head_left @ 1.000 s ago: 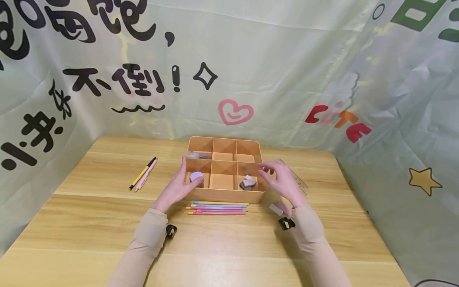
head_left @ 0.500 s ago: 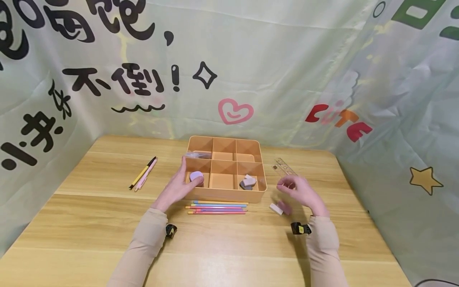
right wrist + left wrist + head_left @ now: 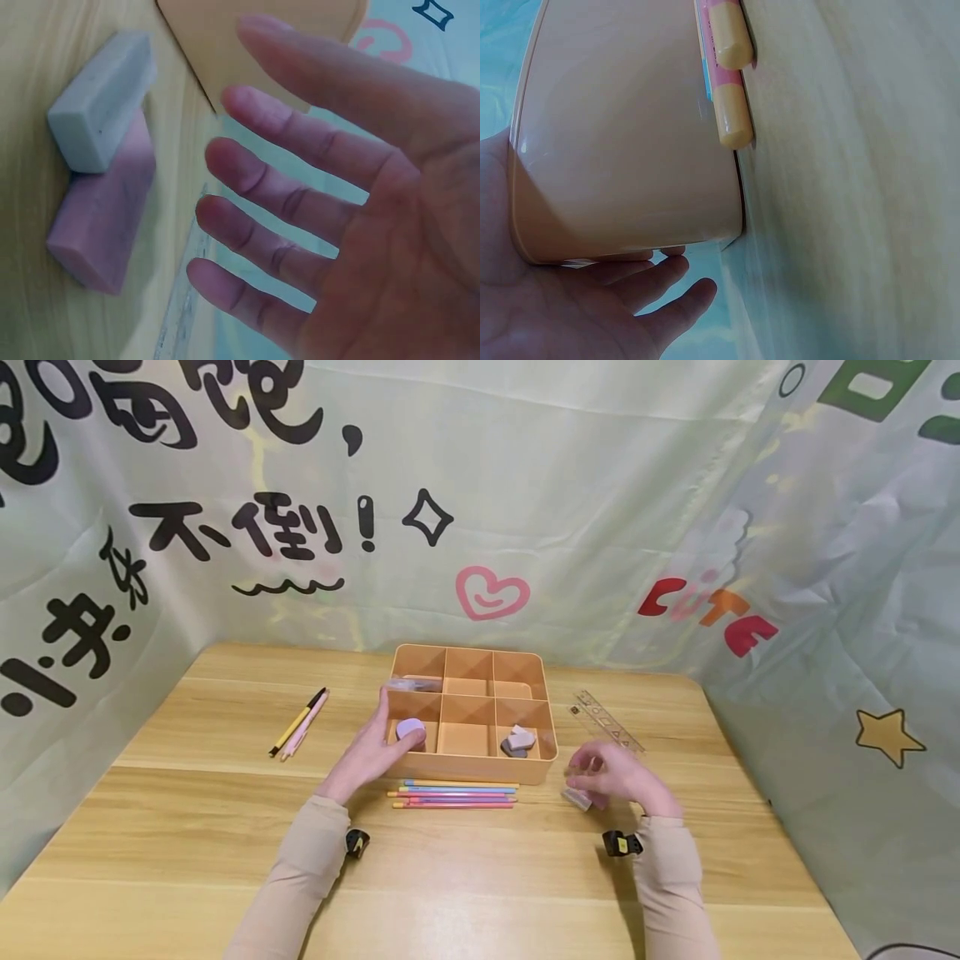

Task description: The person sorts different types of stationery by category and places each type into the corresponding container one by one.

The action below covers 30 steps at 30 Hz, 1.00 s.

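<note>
My left hand (image 3: 367,753) holds the front left corner of an orange-tan divided storage box (image 3: 472,767), thumb over the rim and fingers along the outer side. In the right wrist view, my right hand (image 3: 352,202) has its fingers spread and lightly bent, with nothing in them. It hovers over a white eraser (image 3: 97,112) that lies partly across a pink eraser (image 3: 109,217) on the table. The head view shows both erasers partly covered by this hand. Inside the box are a round lilac item (image 3: 410,728) and a small pile of pale and grey erasers (image 3: 519,741).
Several coloured pencils (image 3: 457,795) lie along the box's front. A yellow-and-black pen (image 3: 296,724) and a pink pen (image 3: 306,727) rest at the left. Behind my right hand lies a clear ruler (image 3: 609,720). A clear purplish item (image 3: 416,684) sits in the back left compartment.
My right hand has moved from the box's right rim out to the right, then down over the white and pink erasers. My left hand stays on the box.
</note>
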Available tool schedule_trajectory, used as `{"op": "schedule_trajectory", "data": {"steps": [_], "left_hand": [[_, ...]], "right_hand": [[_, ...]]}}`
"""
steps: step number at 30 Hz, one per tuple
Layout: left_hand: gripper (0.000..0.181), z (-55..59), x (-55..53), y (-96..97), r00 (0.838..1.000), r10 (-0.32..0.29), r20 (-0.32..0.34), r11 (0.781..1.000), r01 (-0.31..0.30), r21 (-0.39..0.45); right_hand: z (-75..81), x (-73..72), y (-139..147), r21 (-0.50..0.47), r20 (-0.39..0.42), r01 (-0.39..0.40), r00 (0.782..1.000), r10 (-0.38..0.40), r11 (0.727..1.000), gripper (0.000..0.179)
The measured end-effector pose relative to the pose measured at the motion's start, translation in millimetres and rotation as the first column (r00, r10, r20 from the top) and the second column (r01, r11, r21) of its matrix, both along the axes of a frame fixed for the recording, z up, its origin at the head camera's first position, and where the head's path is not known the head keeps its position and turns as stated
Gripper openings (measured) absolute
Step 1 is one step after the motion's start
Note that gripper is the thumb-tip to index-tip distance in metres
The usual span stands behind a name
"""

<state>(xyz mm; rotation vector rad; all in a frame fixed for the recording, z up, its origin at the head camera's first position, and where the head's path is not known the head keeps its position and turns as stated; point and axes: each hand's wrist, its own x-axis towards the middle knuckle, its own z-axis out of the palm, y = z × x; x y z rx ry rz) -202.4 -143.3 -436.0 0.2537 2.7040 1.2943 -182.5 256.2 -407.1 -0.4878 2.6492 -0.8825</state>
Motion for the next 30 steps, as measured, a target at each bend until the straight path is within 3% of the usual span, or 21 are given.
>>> {"op": "schedule_trajectory", "data": {"steps": [9,19,30], "left_hand": [[0.108,-0.1,-0.3,0.0,1.000,0.006,0.009,1.000,-0.006,-0.005],[0.108,-0.7,0.2,0.6,1.000,0.008,0.007,1.000,-0.008,-0.003],[0.107,-1.8,0.2,-0.5,1.000,0.003,0.001,1.000,-0.003,-0.013]], "right_hand": [[-2.5,3.1,-3.0,0.044,0.055,0.013,0.998,-0.016,0.999,0.039],[-5.8,4.3,-8.7,0.065,0.123,0.039,0.991,-0.047,0.997,0.037],[-12.3,2.2,-18.1,0.198,0.045,0.078,0.995,-0.088,0.977,0.028]]}}
